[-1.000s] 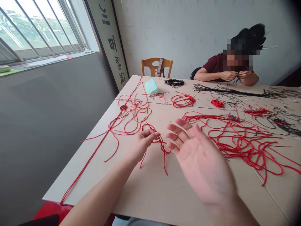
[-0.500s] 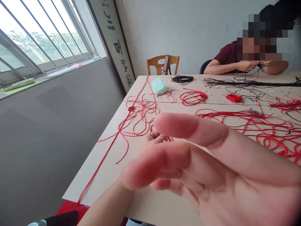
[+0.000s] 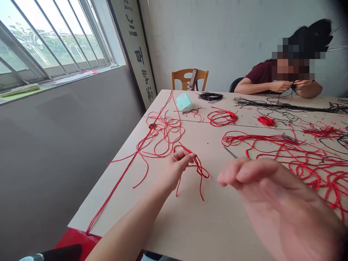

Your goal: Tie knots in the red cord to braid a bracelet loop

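My left hand (image 3: 179, 164) rests low over the light table (image 3: 190, 224), its thumb and fingers pinched on a short braided red cord (image 3: 198, 167) whose loose ends trail toward me. Raised close to the camera and smeared by motion, my right hand (image 3: 274, 197) has its fingers partly curled; nothing shows in it. A thin metal tool (image 3: 230, 152) lies on the table just beyond my right hand. Long loose red cords (image 3: 160, 136) loop to the left of my left hand.
A big tangle of red cords (image 3: 307, 163) covers the right of the table. Farther back lie a red coil (image 3: 221, 117), a black coil (image 3: 210, 96) and a teal packet (image 3: 184, 101). A person (image 3: 265, 76) works with black cord across the table beside a wooden chair (image 3: 189, 77).
My right hand has dropped from right in front of the camera to lower right, uncovering the table. My left hand keeps its pinch on the braided cord.
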Tool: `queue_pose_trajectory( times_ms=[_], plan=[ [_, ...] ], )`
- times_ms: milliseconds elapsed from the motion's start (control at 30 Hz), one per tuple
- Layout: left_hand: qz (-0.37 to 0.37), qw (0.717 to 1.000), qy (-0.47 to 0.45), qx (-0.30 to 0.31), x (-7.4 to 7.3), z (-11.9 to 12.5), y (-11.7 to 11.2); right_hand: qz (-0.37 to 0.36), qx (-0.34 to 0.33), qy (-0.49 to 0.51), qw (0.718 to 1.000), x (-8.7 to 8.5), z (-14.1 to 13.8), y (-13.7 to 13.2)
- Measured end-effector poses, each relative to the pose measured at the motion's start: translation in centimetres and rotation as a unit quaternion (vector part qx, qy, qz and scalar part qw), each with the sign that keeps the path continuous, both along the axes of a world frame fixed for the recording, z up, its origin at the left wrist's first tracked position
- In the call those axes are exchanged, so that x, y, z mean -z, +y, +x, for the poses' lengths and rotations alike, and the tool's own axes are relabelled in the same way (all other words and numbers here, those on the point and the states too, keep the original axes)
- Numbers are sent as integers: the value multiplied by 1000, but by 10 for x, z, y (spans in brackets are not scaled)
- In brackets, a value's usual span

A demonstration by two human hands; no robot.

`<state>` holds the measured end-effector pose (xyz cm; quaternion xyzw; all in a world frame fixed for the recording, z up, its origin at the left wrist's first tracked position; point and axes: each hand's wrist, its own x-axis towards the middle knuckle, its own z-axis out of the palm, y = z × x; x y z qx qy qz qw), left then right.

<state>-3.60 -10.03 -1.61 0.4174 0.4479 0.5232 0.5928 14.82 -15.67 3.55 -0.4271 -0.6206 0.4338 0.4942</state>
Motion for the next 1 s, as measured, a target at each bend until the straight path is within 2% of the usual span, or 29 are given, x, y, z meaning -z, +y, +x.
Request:
queue_pose_trajectory(
  times_ms=[133,300,467,567,700,800,1000],
  plan=[
    [15,1000,19,12,0,-1,0,0,11,-69,998,16,-24,35],
    [22,998,51,18,2,-3,1,-41,-1,-146,988,40,-21,58],
    [31,995,87,35,1,-2,1,-122,-95,-91,984,50,-15,63],
    [35,993,108,46,1,0,0,-151,-122,-55,979,49,-12,64],
    [49,991,108,69,4,2,0,-213,-152,42,964,44,-11,62],
    [42,992,96,75,5,4,0,-214,-121,79,966,44,-15,60],
    [-25,996,12,87,8,4,0,-113,-27,35,993,58,-24,57]
  ],
)
